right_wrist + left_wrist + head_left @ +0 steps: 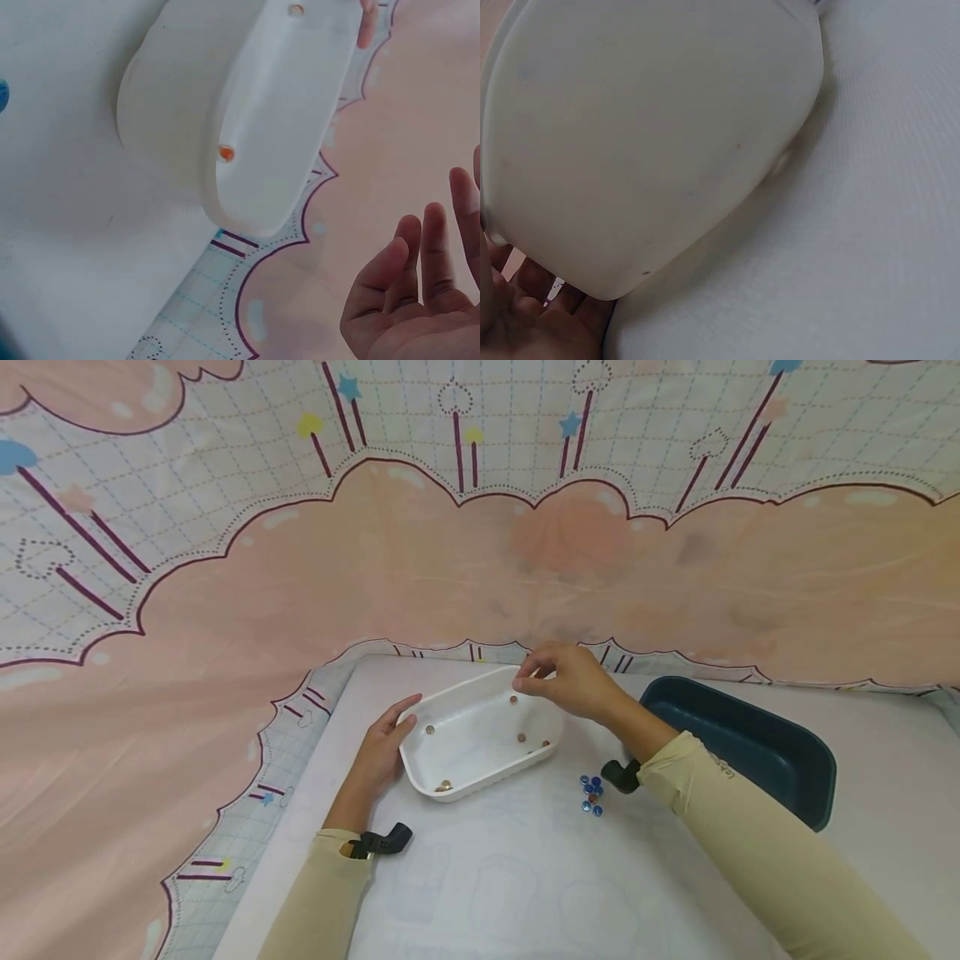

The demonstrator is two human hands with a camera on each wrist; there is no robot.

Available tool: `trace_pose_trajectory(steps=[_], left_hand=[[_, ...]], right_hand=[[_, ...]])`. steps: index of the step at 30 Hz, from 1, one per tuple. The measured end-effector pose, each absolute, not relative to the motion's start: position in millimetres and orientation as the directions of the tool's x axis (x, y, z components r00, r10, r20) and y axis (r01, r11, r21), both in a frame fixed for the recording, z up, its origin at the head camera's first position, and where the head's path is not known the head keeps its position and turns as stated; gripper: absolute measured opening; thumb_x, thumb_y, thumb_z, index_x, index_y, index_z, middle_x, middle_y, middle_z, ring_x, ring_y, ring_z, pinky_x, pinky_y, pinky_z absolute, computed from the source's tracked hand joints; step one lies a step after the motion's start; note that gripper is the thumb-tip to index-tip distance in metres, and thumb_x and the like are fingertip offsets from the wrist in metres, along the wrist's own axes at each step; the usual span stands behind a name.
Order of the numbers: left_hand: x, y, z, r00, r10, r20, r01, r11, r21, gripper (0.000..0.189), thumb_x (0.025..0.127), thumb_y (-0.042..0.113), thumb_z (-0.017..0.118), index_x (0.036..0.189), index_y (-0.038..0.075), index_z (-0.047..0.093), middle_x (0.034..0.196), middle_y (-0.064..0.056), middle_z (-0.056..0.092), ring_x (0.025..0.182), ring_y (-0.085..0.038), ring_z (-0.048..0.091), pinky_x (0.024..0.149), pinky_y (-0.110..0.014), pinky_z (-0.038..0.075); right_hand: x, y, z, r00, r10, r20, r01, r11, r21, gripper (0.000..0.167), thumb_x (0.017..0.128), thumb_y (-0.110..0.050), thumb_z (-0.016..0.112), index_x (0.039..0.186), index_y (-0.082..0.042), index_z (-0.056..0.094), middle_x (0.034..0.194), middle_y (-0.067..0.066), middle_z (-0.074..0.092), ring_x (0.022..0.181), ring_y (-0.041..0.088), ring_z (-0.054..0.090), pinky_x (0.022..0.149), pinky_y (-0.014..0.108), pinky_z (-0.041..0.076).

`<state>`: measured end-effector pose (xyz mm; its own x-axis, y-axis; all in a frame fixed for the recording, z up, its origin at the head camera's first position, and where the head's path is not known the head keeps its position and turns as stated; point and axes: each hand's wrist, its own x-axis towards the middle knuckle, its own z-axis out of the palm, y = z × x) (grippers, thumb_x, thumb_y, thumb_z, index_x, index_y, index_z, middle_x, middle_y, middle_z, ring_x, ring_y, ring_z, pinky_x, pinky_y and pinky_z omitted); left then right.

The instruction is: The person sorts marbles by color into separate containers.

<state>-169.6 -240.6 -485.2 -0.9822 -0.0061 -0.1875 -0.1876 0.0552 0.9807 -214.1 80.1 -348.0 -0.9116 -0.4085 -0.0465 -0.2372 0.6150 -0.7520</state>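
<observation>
My left hand [378,747] grips the left end of a white tray [472,727], its thumb over the rim. The left wrist view shows the tray's pale outer surface [652,135] and part of the fingers below it. Inside the tray lie several small amber beads [521,737], some of them gathered in the near left corner. Above the tray's far right rim hovers my right hand [573,685]. In the right wrist view its fingers [435,251] are loosely bent, thumb near the index finger, with no object visible between them.
Right of the tray, a small cluster of blue beads [597,811] with an amber one among them lies on the white table [510,877]. A dark teal tray [750,760] stands farther right, partly behind the right forearm. Patterned cloth [450,577] hangs behind the table.
</observation>
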Motion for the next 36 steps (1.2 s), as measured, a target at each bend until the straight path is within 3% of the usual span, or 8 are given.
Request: trace_pose_trajectory(steps=[13, 22, 31, 36], left_hand=[[-168, -240, -484, -0.985, -0.006, -0.175, -0.175, 0.059, 0.983, 0.043, 0.107, 0.028, 0.054, 0.15, 0.027, 0.052, 0.16, 0.005, 0.043, 0.146, -0.019, 0.045, 0.115, -0.033, 0.045], [-169, -240, -487, -0.991, 0.017, -0.132, -0.132, 0.031, 0.991, 0.045, 0.108, 0.022, 0.052, 0.153, 0.018, 0.048, 0.162, 0.001, 0.041, 0.149, -0.02, 0.04, 0.122, -0.04, 0.038], [-170, -240, -488, -0.99, 0.001, -0.138, -0.138, 0.04, 0.99, 0.045, 0.107, 0.023, 0.052, 0.152, 0.019, 0.048, 0.162, 0.003, 0.041, 0.149, -0.02, 0.042, 0.113, -0.026, 0.045], [-169, -238, -487, -0.989, -0.009, -0.149, -0.149, 0.044, 0.988, 0.046, 0.107, 0.024, 0.052, 0.153, 0.02, 0.048, 0.162, 0.003, 0.041, 0.148, -0.021, 0.042, 0.111, -0.025, 0.047]], right_hand=[[-208, 98, -358, -0.917, -0.395, -0.058, -0.227, 0.634, -0.739, 0.014, 0.094, -0.035, 0.074, 0.101, -0.023, 0.076, 0.112, 0.0, 0.067, 0.113, 0.024, 0.058, 0.092, 0.043, 0.058], [-195, 117, -365, -0.914, -0.404, -0.021, -0.257, 0.62, -0.741, 0.017, 0.094, -0.035, 0.075, 0.104, -0.021, 0.076, 0.108, 0.0, 0.069, 0.108, 0.023, 0.061, 0.088, 0.042, 0.058], [-183, 133, -376, -0.912, -0.409, -0.026, -0.256, 0.617, -0.744, 0.015, 0.093, -0.033, 0.075, 0.103, -0.022, 0.076, 0.106, -0.002, 0.069, 0.104, 0.021, 0.062, 0.087, 0.041, 0.058], [-177, 140, -383, -0.909, -0.416, -0.028, -0.264, 0.626, -0.733, 0.012, 0.093, -0.033, 0.075, 0.102, -0.024, 0.077, 0.107, -0.004, 0.07, 0.101, 0.018, 0.062, 0.091, 0.04, 0.057]])
